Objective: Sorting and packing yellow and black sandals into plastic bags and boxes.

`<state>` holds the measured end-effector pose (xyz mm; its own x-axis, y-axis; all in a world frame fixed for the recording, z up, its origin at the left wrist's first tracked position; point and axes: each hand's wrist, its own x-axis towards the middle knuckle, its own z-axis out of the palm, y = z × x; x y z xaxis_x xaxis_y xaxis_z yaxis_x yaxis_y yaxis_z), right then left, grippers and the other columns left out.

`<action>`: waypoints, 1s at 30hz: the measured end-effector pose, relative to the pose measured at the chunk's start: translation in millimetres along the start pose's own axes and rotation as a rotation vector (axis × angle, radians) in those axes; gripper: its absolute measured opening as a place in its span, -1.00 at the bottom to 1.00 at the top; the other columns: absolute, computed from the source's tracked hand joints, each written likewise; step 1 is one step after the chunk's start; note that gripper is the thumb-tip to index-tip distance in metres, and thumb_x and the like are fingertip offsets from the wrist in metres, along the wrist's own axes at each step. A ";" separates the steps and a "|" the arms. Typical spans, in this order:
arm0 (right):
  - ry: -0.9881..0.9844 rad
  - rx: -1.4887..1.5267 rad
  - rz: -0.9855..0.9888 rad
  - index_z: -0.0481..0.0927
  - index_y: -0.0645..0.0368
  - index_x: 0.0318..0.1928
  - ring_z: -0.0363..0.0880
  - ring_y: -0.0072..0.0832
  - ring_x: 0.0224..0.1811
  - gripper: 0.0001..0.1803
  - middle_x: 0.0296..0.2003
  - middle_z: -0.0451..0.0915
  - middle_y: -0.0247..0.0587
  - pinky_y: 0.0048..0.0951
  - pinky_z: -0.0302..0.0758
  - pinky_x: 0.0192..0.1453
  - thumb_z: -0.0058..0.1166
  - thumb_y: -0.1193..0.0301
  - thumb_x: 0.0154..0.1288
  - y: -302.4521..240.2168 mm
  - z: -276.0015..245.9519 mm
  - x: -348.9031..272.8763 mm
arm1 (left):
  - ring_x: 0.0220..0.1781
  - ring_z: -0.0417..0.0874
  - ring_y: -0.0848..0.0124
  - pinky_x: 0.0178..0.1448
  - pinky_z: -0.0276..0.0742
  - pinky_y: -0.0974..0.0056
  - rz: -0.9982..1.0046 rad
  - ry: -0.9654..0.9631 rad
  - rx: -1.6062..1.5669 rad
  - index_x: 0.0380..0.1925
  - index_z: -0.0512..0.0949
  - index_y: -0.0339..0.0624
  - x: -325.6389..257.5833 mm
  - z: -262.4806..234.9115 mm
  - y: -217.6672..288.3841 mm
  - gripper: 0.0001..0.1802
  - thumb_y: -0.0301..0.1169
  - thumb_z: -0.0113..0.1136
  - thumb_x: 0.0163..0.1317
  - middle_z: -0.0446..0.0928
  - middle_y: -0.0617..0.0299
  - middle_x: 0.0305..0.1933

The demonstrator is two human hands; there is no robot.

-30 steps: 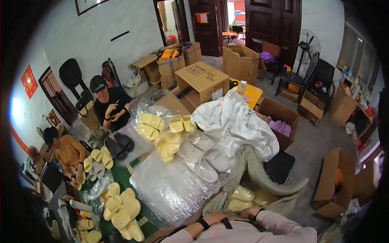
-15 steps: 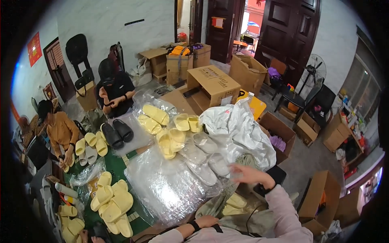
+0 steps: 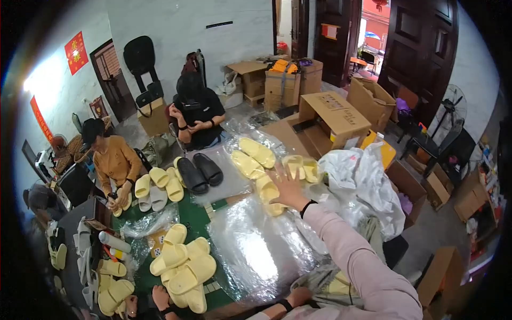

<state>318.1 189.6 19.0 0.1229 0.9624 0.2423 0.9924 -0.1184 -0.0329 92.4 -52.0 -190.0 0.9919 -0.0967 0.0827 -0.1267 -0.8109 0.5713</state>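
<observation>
My right hand [image 3: 287, 188] reaches across the table, fingers spread, over a pair of yellow slippers [image 3: 268, 191] in clear plastic. Whether it touches them I cannot tell. Just beyond lie two more bagged yellow pairs, one pair of slippers [image 3: 253, 158] to the left and another [image 3: 301, 167] to the right. My left hand [image 3: 300, 296] is low at the near table edge, beside an open woven sack [image 3: 325, 285] with yellow slippers inside; its fingers are hidden. Between my hands lies a stack of clear plastic bags [image 3: 250, 245]. My right forearm partly covers grey bagged slippers.
Black slippers [image 3: 199, 173] and a loose pile of yellow slippers [image 3: 185, 266] lie on the green table [image 3: 194, 216]. A white sack [image 3: 368, 181] and a carton [image 3: 336, 114] stand on the right. Two people sit across; another person's hands [image 3: 160, 297] show at the lower left.
My right hand has moved forward and left, from beside the grey slippers to over the yellow pair. The view has shifted left; my left hand stays near the sack.
</observation>
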 end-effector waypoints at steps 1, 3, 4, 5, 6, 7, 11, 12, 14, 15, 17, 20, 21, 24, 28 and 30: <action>-0.016 -0.097 -0.045 -0.10 -0.20 0.39 -0.18 -0.01 0.42 0.22 0.39 -0.10 -0.08 0.35 -0.33 0.31 0.27 -0.20 -0.28 13.8 16.5 6.5 | -0.33 0.60 0.13 -0.28 0.50 0.12 -0.073 -0.103 0.017 -0.61 0.56 -0.11 5.7 -10.2 7.5 -0.81 -0.28 0.07 0.01 0.54 0.10 -0.47; -0.169 -0.049 0.020 -0.09 -0.21 0.39 -0.18 0.02 0.42 0.24 0.37 -0.05 -0.07 0.35 -0.35 0.31 0.26 -0.24 -0.32 37.0 43.2 12.3 | -0.27 0.60 0.15 -0.22 0.50 0.13 -0.159 -0.209 0.025 -0.60 0.55 -0.13 13.4 -31.3 15.2 -0.82 -0.30 0.06 0.02 0.55 0.10 -0.43; -0.321 -0.011 0.092 -0.09 -0.22 0.39 -0.19 0.05 0.41 0.26 0.36 0.00 -0.05 0.35 -0.37 0.31 0.25 -0.28 -0.35 44.3 51.6 10.8 | -0.16 0.56 0.17 -0.15 0.50 0.13 0.076 -0.167 0.053 -0.51 0.51 -0.14 14.2 -37.8 14.2 -0.88 -0.35 0.05 0.04 0.53 0.09 -0.34; -0.328 -0.002 0.080 -0.09 -0.22 0.39 -0.19 0.05 0.41 0.26 0.36 0.00 -0.05 0.35 -0.37 0.31 0.25 -0.28 -0.35 46.0 57.1 7.5 | -0.05 0.51 0.20 -0.09 0.50 0.12 0.306 -0.120 0.081 -0.43 0.47 -0.14 12.3 -39.7 12.8 -0.91 -0.40 0.03 0.07 0.51 0.08 -0.25; -0.430 -0.004 0.138 -0.07 -0.24 0.38 -0.20 0.05 0.41 0.25 0.34 0.05 -0.04 0.38 -0.39 0.29 0.24 -0.28 -0.37 46.9 62.8 1.9 | -0.05 0.51 0.20 -0.09 0.50 0.12 0.292 -0.121 0.074 -0.43 0.47 -0.14 9.4 -38.3 12.5 -0.91 -0.40 0.03 0.07 0.51 0.08 -0.25; -0.527 -0.010 0.204 -0.05 -0.25 0.38 -0.22 0.06 0.41 0.25 0.32 0.11 -0.03 0.41 -0.41 0.28 0.23 -0.29 -0.39 46.1 66.2 -2.0 | -0.01 0.48 0.22 -0.06 0.49 0.14 0.305 0.071 -0.063 -0.43 0.46 -0.14 8.7 -35.9 9.9 -0.90 -0.38 0.03 0.07 0.49 0.11 -0.24; -0.380 -0.021 0.200 0.14 -0.23 0.32 -0.12 0.13 0.38 0.07 0.33 0.07 0.03 0.45 -0.42 0.25 0.18 -0.25 -0.29 24.3 98.5 -22.0 | -0.18 0.52 0.20 -0.18 0.48 0.15 0.265 0.044 -0.175 -0.36 0.42 -0.12 10.2 -17.6 -2.3 -0.89 -0.39 -0.01 0.12 0.46 0.14 -0.39; -0.383 -0.020 0.209 0.14 -0.23 0.32 -0.12 0.13 0.38 0.07 0.33 0.07 0.03 0.45 -0.42 0.25 0.18 -0.25 -0.29 24.5 111.4 -27.4 | -0.25 0.53 0.18 -0.23 0.47 0.15 0.134 -0.291 -0.159 -0.32 0.40 -0.11 11.8 -29.1 1.3 -0.89 -0.41 -0.04 0.13 0.46 0.14 -0.42; -0.244 -0.153 0.217 0.31 -0.23 0.20 -0.05 0.07 0.37 -0.17 0.27 0.18 -0.02 0.26 -0.25 0.34 0.20 -0.14 -0.14 16.5 124.6 -35.5 | -0.30 0.54 0.19 -0.27 0.46 0.14 0.104 -0.329 -0.106 -0.29 0.39 -0.10 13.3 -41.6 7.0 -0.88 -0.42 -0.05 0.14 0.45 0.14 -0.45; -0.253 -0.150 0.221 0.31 -0.23 0.20 -0.05 0.07 0.37 -0.17 0.27 0.18 -0.02 0.26 -0.25 0.34 0.20 -0.14 -0.14 17.5 129.8 -36.1 | -0.35 0.55 0.19 -0.31 0.45 0.13 0.072 -0.363 -0.045 -0.27 0.37 -0.08 13.3 -43.1 9.3 -0.87 -0.43 -0.07 0.15 0.45 0.14 -0.48; -0.263 -0.156 0.168 0.43 -0.13 0.04 0.19 0.01 0.26 -0.47 0.08 0.38 -0.07 0.16 0.09 0.24 0.15 0.11 0.01 13.4 120.9 -26.9 | -0.38 0.55 0.15 -0.32 0.44 0.11 0.133 -0.157 -0.160 -0.26 0.38 -0.08 7.6 -26.4 0.2 -0.76 -0.22 0.01 0.11 0.45 0.13 -0.51; -0.084 -0.011 0.205 0.47 -0.06 -0.08 0.42 -0.12 0.03 -0.63 -0.13 0.47 -0.15 0.05 0.30 0.03 0.11 0.30 0.03 34.4 134.9 -16.3 | -0.44 0.57 0.09 -0.31 0.43 0.10 0.207 0.102 -0.143 -0.30 0.42 -0.06 9.8 -29.0 5.3 -0.61 -0.01 0.10 0.06 0.45 0.10 -0.60; 0.032 -0.031 0.185 0.46 0.01 -0.13 0.49 -0.17 -0.15 -0.66 -0.22 0.48 -0.14 -0.04 0.37 -0.09 0.07 0.42 0.00 43.0 136.0 -17.3 | -0.44 0.57 0.09 -0.29 0.43 0.09 0.158 -0.008 -0.127 -0.34 0.44 -0.07 12.3 -42.1 7.2 -0.61 0.00 0.11 0.05 0.46 0.09 -0.61; 0.026 0.159 0.256 0.43 0.10 -0.16 0.49 -0.15 -0.20 -0.69 -0.25 0.48 -0.09 -0.11 0.40 -0.13 0.05 0.47 0.00 42.1 101.2 8.0 | -0.43 0.57 0.08 -0.30 0.43 0.08 0.173 -0.202 -0.217 -0.43 0.46 -0.11 15.0 -33.0 4.7 -0.62 -0.01 0.10 0.07 0.49 0.06 -0.57; 0.538 0.469 0.262 0.35 0.21 -0.09 0.49 -0.08 -0.22 -0.71 -0.26 0.47 0.07 -0.21 0.42 -0.17 0.03 0.46 0.16 73.4 42.9 20.9 | -0.40 0.61 0.13 -0.38 0.48 0.08 -0.170 -0.371 -0.546 -0.44 0.53 -0.08 17.2 -20.2 6.1 -0.77 -0.20 -0.01 0.16 0.54 0.12 -0.53; 0.592 0.615 0.304 0.32 0.22 -0.11 0.49 -0.20 -0.24 -0.73 -0.29 0.47 0.00 -0.30 0.41 -0.18 0.02 0.44 0.20 79.5 -4.4 14.3 | -0.40 0.63 0.18 -0.45 0.49 0.09 0.103 -0.177 -0.067 -0.50 0.57 -0.06 19.4 -19.3 9.1 -0.80 -0.31 -0.04 0.15 0.55 0.12 -0.51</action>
<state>398.8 192.8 24.1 0.5291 0.6080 0.5920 0.7612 -0.0318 -0.6477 110.2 -50.1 -167.5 0.9594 -0.2822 0.0021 -0.2224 -0.7516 0.6210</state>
